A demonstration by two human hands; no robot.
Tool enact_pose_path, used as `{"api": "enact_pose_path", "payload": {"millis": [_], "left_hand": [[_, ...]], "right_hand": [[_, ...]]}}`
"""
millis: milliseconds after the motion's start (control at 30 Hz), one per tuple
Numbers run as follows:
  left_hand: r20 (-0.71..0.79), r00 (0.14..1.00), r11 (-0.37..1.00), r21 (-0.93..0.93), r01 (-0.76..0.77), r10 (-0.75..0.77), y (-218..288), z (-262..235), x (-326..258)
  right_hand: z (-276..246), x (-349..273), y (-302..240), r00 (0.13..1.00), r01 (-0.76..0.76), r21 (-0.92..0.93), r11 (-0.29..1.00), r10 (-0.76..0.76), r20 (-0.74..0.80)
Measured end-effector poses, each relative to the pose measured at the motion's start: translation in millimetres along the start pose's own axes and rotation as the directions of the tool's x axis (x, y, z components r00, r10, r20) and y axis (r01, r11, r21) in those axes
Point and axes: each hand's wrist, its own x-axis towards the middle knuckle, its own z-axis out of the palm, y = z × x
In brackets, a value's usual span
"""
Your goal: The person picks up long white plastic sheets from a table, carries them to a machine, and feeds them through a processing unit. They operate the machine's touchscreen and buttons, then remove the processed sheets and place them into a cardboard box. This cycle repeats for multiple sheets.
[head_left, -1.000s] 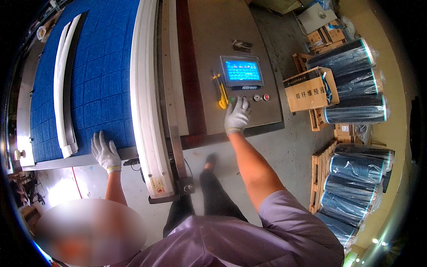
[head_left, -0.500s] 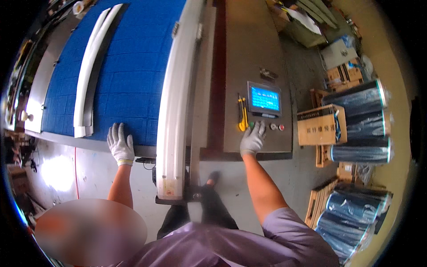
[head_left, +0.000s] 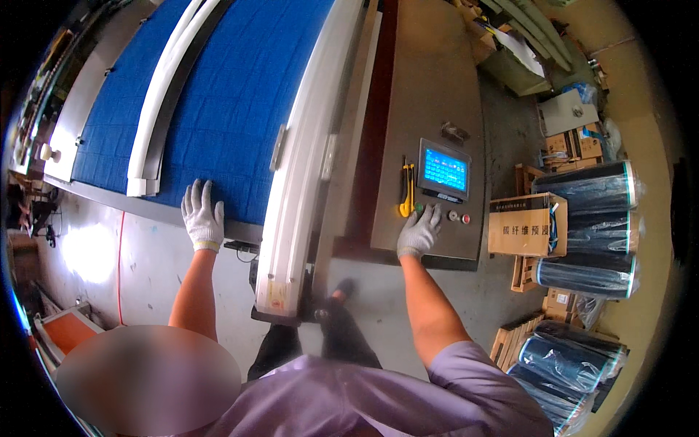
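Note:
My left hand (head_left: pixel 202 218), in a pale knit glove, lies with its fingers stretched over the near edge of the blue work surface (head_left: pixel 226 109). Left of it on the blue runs a long white strip (head_left: pixel 151 109) with a dark strip (head_left: pixel 164 124) along its right side. My gloved right hand (head_left: pixel 421 231) rests fingers outstretched on the brown metal panel (head_left: pixel 429 80), right by a row of buttons (head_left: pixel 459 218); a green button shows at the fingertips. Whether a finger presses it, I cannot tell. Just beyond are a lit touchscreen (head_left: pixel 445 173) and yellow-and-black utility knives (head_left: pixel 406 193).
A long white crossbeam (head_left: pixel 300 167) stands between my hands, its near end reaching out over the floor. At the right, a cardboard box (head_left: pixel 526 224), film-wrapped dark rolls (head_left: pixel 590 193) and wooden pallets (head_left: pixel 515 341) stand along the wall.
The whole view has shifted and turned slightly, so the crossbeam and panel appear tilted more to the right. Both hands stay at about the same places on the machine.

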Motion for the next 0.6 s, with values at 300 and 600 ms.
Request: {"api": "enact_pose_path", "payload": {"millis": [300, 600], "left_hand": [[0.018, 1.000, 1.000, 0.013, -0.005, 0.005, -6, 14, -1], [0.315, 0.902, 0.583, -0.689, 0.432, -0.296, 120, -139, -9]], "right_hand": [[0, 3, 7, 0.999, 0.040, -0.007, 0.999, -0.040, 0.000], [-2, 12, 18, 0.999, 0.007, 0.020, 1.000, -0.008, 0.053]]}}
